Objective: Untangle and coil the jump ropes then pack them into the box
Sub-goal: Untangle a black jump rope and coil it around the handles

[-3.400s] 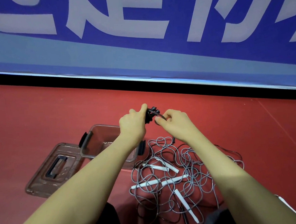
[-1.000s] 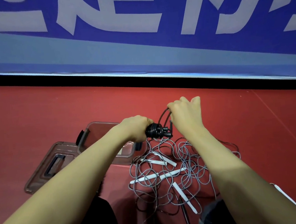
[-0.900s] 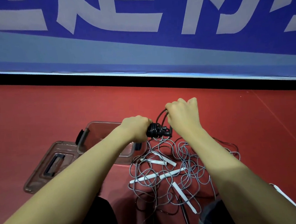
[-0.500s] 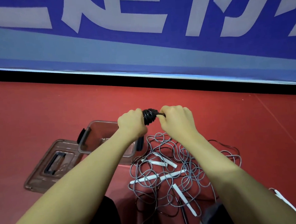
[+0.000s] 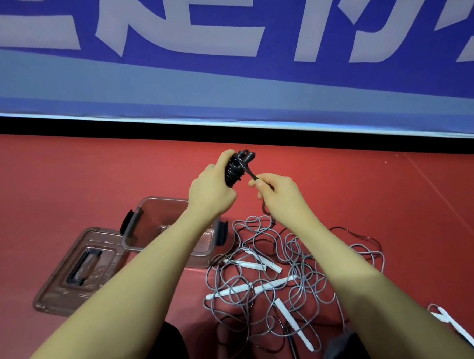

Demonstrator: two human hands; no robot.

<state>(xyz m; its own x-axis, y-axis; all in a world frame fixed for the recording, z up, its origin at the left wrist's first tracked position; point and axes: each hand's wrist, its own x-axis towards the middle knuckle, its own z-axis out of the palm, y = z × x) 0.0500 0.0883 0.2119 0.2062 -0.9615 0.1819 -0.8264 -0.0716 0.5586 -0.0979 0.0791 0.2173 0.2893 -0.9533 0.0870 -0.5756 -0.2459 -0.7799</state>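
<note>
My left hand (image 5: 212,190) grips a black jump rope wound into a tight coil (image 5: 236,168), held up above the floor. My right hand (image 5: 277,194) pinches the loose black cord end just right of the coil; the cord hangs down below that hand. On the red floor beneath lies a tangle of grey ropes (image 5: 287,274) with white handles. A clear plastic box (image 5: 154,216) with black latches stands open to the left of the tangle, partly hidden by my left forearm.
The box lid (image 5: 79,271) lies flat on the floor left of the box. A blue banner wall (image 5: 222,68) with a black base strip runs across the back. A white strap-like item (image 5: 450,321) lies at the lower right. My dark-clothed knees show at the bottom.
Both hands have lifted the black coil higher. My right hand has come off the coil and drawn the cord end out to the right and down.
</note>
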